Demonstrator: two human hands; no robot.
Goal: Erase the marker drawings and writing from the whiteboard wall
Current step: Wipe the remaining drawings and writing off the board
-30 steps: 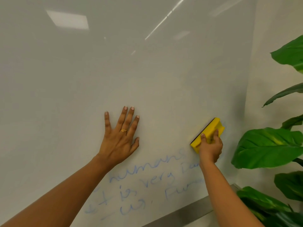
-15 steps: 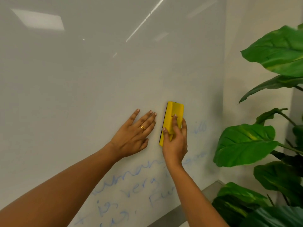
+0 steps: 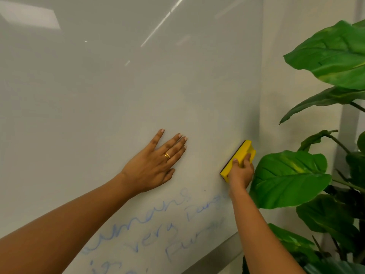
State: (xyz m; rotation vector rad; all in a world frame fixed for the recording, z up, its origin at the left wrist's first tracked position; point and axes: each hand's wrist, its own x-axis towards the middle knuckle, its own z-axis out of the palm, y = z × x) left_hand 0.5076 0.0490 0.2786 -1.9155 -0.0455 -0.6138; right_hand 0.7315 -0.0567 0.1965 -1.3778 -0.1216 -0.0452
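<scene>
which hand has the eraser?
The right hand, gripping the yellow eraser against the whiteboard near its right edge. The left hand, the ringed one, lies flat on it, holding nothing.

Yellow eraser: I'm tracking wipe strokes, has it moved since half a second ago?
Yes. The yellow eraser, gripped by the right hand, swept rightward, from above the blue writing to near the right edge of the whiteboard.

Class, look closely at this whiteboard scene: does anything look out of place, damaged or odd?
Nothing stands out. The right hand grips the yellow eraser against the whiteboard, the left hand rests flat on it, and blue writing below is not yet wiped.
</scene>
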